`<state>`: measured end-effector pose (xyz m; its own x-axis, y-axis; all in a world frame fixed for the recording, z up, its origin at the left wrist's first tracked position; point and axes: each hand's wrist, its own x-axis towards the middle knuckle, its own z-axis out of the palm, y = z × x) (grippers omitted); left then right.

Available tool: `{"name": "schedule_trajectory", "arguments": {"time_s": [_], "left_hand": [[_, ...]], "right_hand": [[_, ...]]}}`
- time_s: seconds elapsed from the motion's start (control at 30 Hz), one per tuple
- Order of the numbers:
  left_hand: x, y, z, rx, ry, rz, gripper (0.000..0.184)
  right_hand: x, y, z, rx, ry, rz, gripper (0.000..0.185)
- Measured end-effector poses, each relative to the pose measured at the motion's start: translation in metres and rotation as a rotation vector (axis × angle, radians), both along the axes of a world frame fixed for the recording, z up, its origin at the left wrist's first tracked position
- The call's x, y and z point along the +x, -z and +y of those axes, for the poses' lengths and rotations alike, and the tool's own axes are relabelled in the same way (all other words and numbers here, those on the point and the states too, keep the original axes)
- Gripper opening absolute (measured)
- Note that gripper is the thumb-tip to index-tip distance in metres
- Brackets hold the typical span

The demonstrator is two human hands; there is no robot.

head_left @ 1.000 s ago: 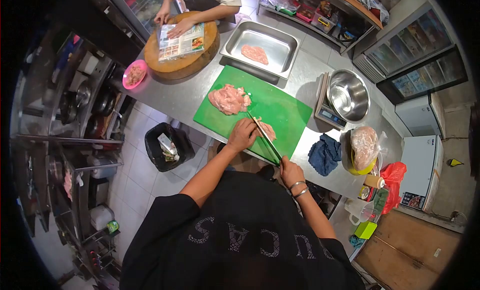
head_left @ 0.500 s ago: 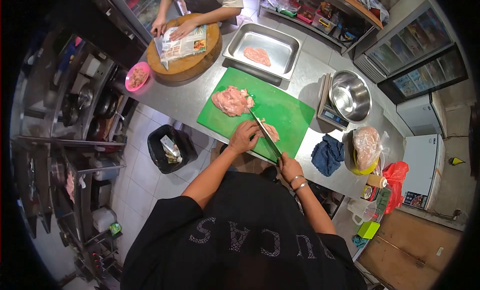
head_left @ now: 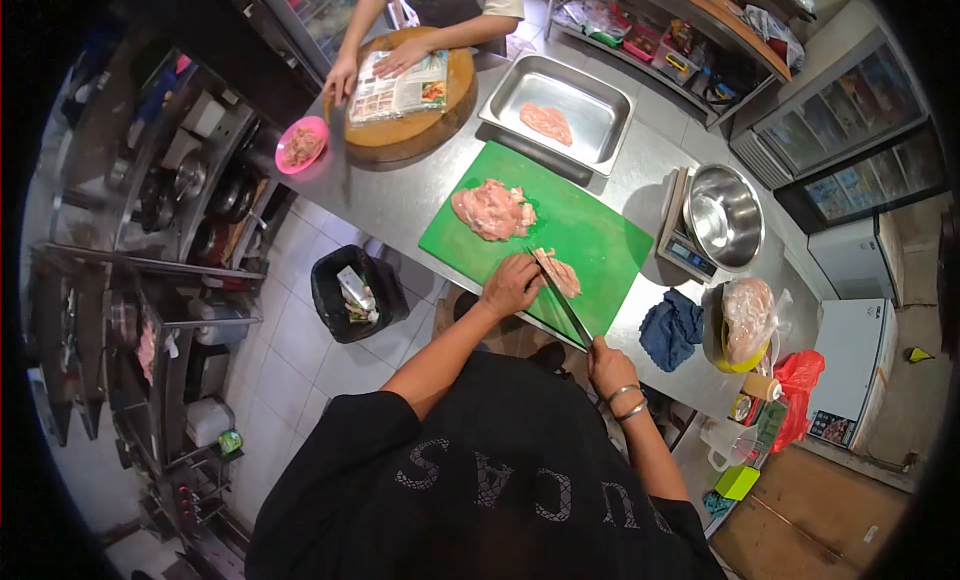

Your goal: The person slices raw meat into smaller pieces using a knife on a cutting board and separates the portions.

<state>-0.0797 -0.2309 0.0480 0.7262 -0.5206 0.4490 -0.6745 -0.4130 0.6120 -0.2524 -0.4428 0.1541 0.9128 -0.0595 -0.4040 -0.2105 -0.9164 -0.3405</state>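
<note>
My right hand point(head_left: 608, 367) grips the handle of a long knife point(head_left: 566, 305), its blade slanting across the near part of a green cutting board point(head_left: 605, 230). My left hand point(head_left: 512, 284) is closed, fingers bent down at the blade's left side; what they press or pinch is hidden. A flat slice of raw pale-pink meat point(head_left: 561, 274) lies against the blade's right side. Farther up the board sits a larger heap of raw meat point(head_left: 492, 210), apart from the knife tip. Beyond the board, a steel tray point(head_left: 600, 145) holds one flat meat piece point(head_left: 546, 124).
Across the table a co-worker's hands point(head_left: 400, 60) are at a printed packet point(head_left: 405, 92) on a round wooden block point(head_left: 400, 145). Nearby are a pink bowl point(head_left: 302, 145), scale point(head_left: 685, 252), steel bowl point(head_left: 724, 218), blue cloth point(head_left: 671, 330) and bagged meat point(head_left: 748, 315). A black bin point(head_left: 357, 295) stands below.
The view has shifted, so everything sits farther right and lower. My knife's tip has drawn back from the meat heap. One of the co-worker's hands has moved off the packet toward the block's edge.
</note>
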Motion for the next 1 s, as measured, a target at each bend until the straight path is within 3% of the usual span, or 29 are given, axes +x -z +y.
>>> {"name": "schedule_trajectory", "arguments": {"time_s": [0.2,0.33,0.4,0.43,0.5,0.53,0.7,1.0], "left_hand": [[-0.001,0.0,-0.001,-0.037,-0.012,-0.018,0.017],[-0.005,0.002,0.002,-0.049,0.007,0.009,0.016],[-0.013,0.005,0.0,-0.029,-0.102,0.139,0.035],[-0.02,0.004,-0.008,-0.032,-0.09,0.138,0.035],[-0.039,0.001,-0.023,0.001,-0.41,0.179,0.057],[-0.044,0.0,-0.027,0.009,-0.359,0.313,0.072],[-0.044,0.009,-0.057,0.017,-0.401,0.341,0.073],[-0.048,0.021,-0.069,-0.162,-0.513,0.363,0.056]], "right_hand": [[0.02,0.066,0.018,0.149,0.042,-0.114,0.017],[0.012,0.059,0.012,0.164,0.056,-0.165,0.021],[0.003,0.033,-0.002,0.107,0.092,-0.148,0.019],[-0.003,0.033,-0.01,0.102,0.103,-0.15,0.019],[-0.019,0.033,-0.027,-0.059,0.206,-0.234,0.017],[-0.023,0.036,-0.036,-0.12,0.203,-0.147,0.016],[-0.026,0.053,-0.023,-0.187,0.2,-0.185,0.014],[-0.008,0.058,0.023,0.302,0.18,-0.147,0.022]]}}
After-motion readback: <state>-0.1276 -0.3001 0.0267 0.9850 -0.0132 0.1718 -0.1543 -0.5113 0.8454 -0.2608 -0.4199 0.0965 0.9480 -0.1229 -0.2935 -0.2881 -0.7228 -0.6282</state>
